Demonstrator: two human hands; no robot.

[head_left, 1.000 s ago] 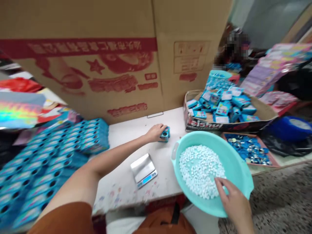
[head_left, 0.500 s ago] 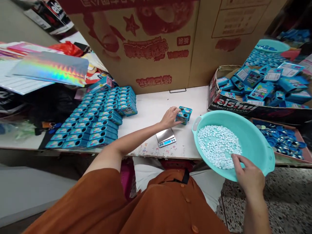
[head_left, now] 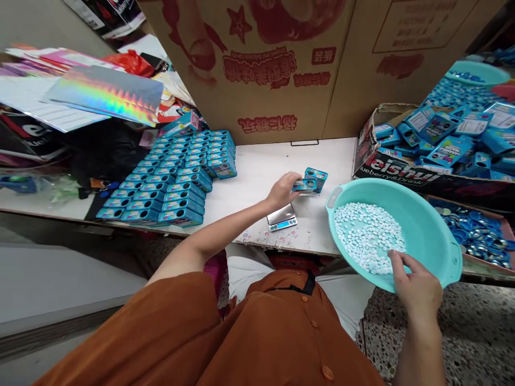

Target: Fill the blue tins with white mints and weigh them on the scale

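My left hand [head_left: 285, 191] grips a small blue box [head_left: 304, 185] by its side, just above the white table. Another blue box [head_left: 319, 179] stands right behind it. Below my left hand lies a small silver scale [head_left: 282, 218] with a lit blue display. My right hand [head_left: 414, 281] is over the near side of a turquoise basin [head_left: 426, 230], with thumb and forefinger pinched at the edge of the white tablets [head_left: 368, 236]. Whatever may be between those fingertips is too small to make out.
Rows of blue boxes [head_left: 169, 182] stand at the left. A large cardboard carton [head_left: 273, 102] borders the table's back. On the right are a carton [head_left: 398, 170] heaped with blue boxes and a tray [head_left: 507, 230] of round blue and silver pieces.
My left hand has closed on a blue box and tilted it apart from the one beside it. My right hand stays at the tablets. The whole view has shifted slightly.
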